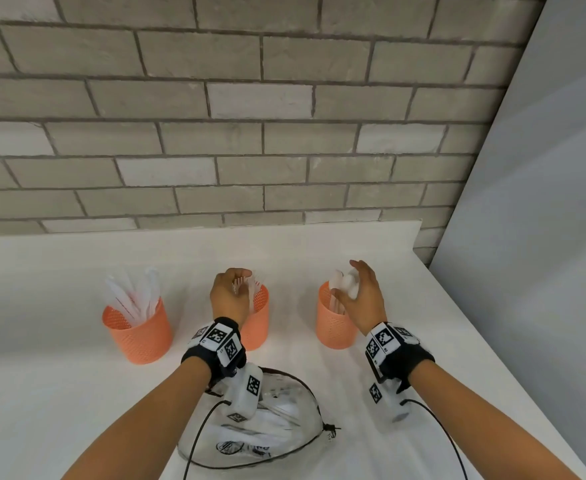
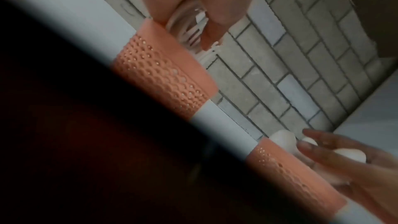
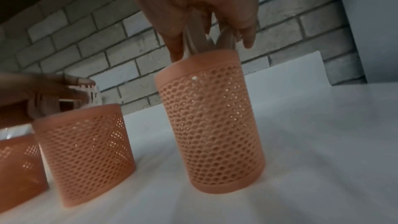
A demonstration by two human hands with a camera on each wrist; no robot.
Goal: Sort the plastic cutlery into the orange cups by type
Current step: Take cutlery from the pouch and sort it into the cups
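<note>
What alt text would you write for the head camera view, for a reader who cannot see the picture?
Seen from above, the left hand holds white plastic forks at the middle orange cup, and the right hand holds white spoons at the right orange cup. The left orange cup holds knives; a clear bag lies nearer on the white counter.

A white counter (image 1: 405, 306) runs up to a grey brick wall at its far edge, its right edge slanting off toward a pale panel. Three orange mesh cups stand in a row across its middle: the left cup (image 1: 139, 336) holds knives, the middle cup (image 1: 257, 320) forks, the right cup (image 1: 334, 327) spoons. Near the front edge lies a clear bag (image 1: 270, 431) with white cutlery inside
</note>
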